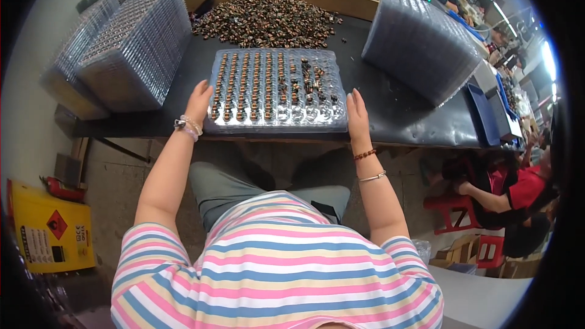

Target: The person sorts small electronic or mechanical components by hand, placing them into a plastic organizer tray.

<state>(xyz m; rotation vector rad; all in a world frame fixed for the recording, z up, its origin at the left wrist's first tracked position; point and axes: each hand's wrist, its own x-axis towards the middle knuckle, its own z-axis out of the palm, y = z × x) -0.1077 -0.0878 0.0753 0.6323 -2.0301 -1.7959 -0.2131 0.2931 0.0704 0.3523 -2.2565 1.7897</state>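
Low down, far to the left of your left hand (198, 103), there is a yellow box (52, 231). Closer on that side, two tall stacks of see-through trays (122, 79) stand on the black table (408, 116) and fill the space. Ahead of your hands, a big heap of little parts (265, 21) sits just behind the clear tray (274, 127). Past your right hand (358, 116), one more tall stack (420, 45) blocks the way, with a blue bin (482, 116) farther right. A person in a red shirt (525, 187) is lower down there, near a red stool (452, 213).

The tray is between your hands. Your left hand is flat, not curled, and touches its left edge. In it, copper-coloured parts (245, 85) stand in neat rows near that hand. Others lie jumbled nearer your right hand, which is flat too, fingers close together, against the right edge.
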